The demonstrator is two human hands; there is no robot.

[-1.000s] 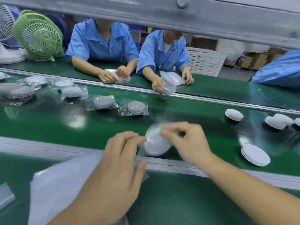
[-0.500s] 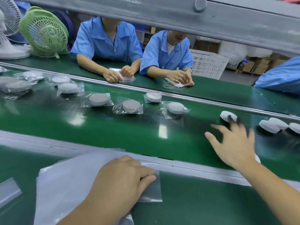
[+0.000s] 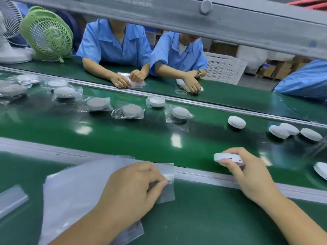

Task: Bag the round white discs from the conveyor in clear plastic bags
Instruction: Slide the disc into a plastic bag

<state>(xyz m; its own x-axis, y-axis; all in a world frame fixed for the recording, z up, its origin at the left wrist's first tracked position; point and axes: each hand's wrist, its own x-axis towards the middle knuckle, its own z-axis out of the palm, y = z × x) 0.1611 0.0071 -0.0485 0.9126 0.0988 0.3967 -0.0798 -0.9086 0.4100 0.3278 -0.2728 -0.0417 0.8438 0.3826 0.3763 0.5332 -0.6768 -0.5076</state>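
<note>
The right hand [image 3: 247,175] holds a white disc [image 3: 228,157] in its grip; the left hand [image 3: 131,188] pinches the top clear bag [image 3: 166,190]. If the bag's mouth sticks shut, the disc may snag and slip.

We see a green fan [image 3: 46,34] beside a white fan [image 3: 9,22]. A white basket [image 3: 224,68] stands behind two people in blue shirts [image 3: 113,45].
</note>
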